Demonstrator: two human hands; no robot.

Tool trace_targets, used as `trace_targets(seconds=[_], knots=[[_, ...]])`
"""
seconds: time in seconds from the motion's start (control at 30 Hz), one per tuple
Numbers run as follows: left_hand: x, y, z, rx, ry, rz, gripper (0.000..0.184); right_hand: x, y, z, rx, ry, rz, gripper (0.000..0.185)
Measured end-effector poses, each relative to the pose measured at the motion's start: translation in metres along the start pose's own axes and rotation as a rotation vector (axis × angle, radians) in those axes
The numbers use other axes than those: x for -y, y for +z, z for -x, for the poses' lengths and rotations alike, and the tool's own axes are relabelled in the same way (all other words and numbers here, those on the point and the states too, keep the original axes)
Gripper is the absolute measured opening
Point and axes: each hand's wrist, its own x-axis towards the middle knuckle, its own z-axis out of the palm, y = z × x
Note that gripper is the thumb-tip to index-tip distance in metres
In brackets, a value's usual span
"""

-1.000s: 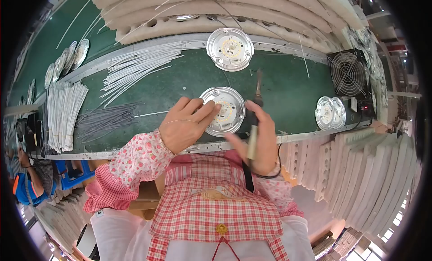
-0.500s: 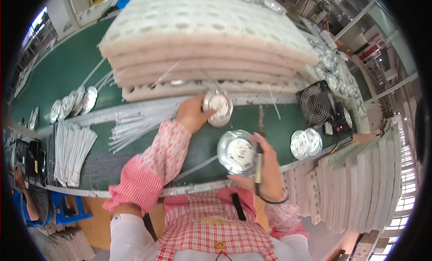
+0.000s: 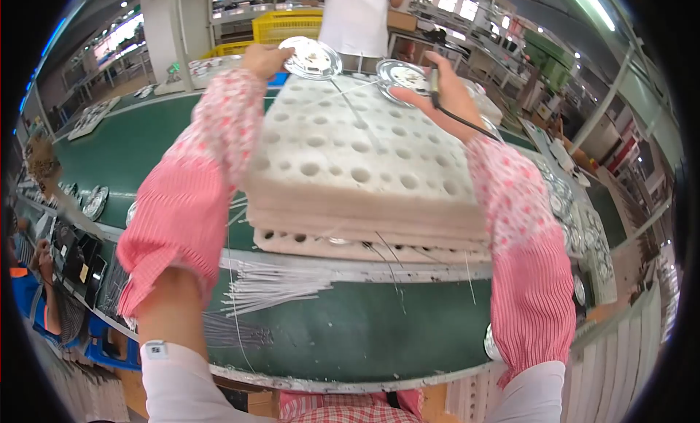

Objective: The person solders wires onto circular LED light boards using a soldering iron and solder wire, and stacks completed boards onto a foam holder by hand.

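Observation:
My left hand [image 3: 264,60] is closed on the rim of a round silver LED lamp [image 3: 315,58], which it holds out over the far edge of a holed white foam stack [image 3: 335,142]. In my right hand [image 3: 448,98] is a pen-like soldering iron [image 3: 435,80], its black cord running back along the wrist. A second round silver LED lamp [image 3: 401,74] lies against the thumb of that hand, also by the foam's far edge. Thin wires trail across the foam between the two lamps. How the right fingers grip behind the lamp is partly hidden.
Bundled white wires [image 3: 273,286] lie on the green bench [image 3: 343,332] before the foam. More silver lamps [image 3: 583,226] crowd the right side. A yellow crate [image 3: 284,25] and a person in white [image 3: 355,18] are beyond the bench. Another person's arm shows at far left.
Both hands have moved forward from the near bench to the foam's far edge, each with a lamp. My view has tilted up.

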Motion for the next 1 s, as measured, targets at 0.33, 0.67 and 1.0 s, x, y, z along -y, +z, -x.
trace_targets(seconds=[0.33,0.67,1.0], knots=[[0.063,0.034,-0.072,0.351,0.184,-0.889,0.053,-0.037,0.137,-0.055,0.236,0.082,0.155,0.096],[0.041,-0.135,0.032,-0.033,0.369,-0.831,0.051,-0.072,0.137,-0.053,0.177,-0.113,0.194,0.075],[0.202,-0.135,0.237,0.252,-0.45,-1.347,0.147,0.015,-0.021,0.014,0.136,-0.043,0.102,0.053]])
